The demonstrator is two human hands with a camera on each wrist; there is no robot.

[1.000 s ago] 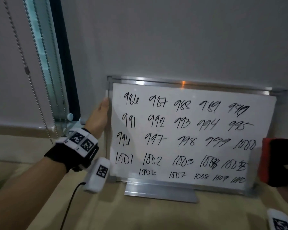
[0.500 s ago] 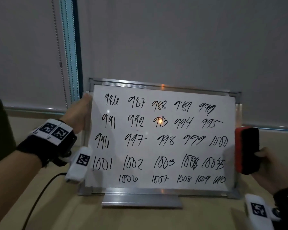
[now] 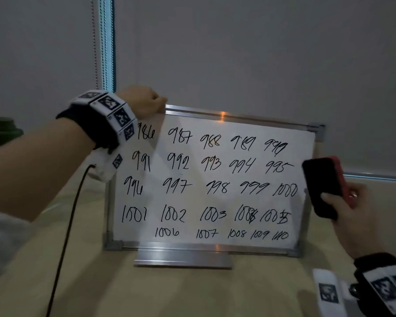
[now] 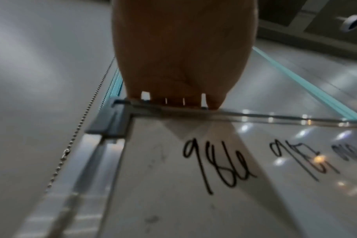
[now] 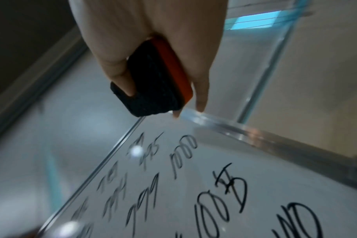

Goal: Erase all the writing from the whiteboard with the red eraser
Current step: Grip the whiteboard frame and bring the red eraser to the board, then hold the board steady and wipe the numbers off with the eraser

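A small framed whiteboard (image 3: 215,195) stands upright on a table against the blind, covered with rows of black handwritten numbers from 986 on. My left hand (image 3: 144,104) grips its top left corner, fingers curled over the top rail (image 4: 173,106). The red eraser (image 3: 325,186) with its black felt pad facing the board is held in my right hand (image 3: 350,211) just off the board's right edge, level with the 995 and 1000. In the right wrist view the thumb and fingers clamp the eraser (image 5: 159,75) above the writing (image 5: 185,154), not touching it.
The beige table top (image 3: 192,294) runs under the board, whose metal foot (image 3: 183,259) juts forward. A bead chain (image 3: 94,42) and a window frame strip (image 3: 106,42) hang behind the left hand. A dark green object (image 3: 2,131) sits at far left.
My left hand has moved from the board's left edge up to its top left corner. The right hand has brought the eraser up and turned its black felt toward the board.
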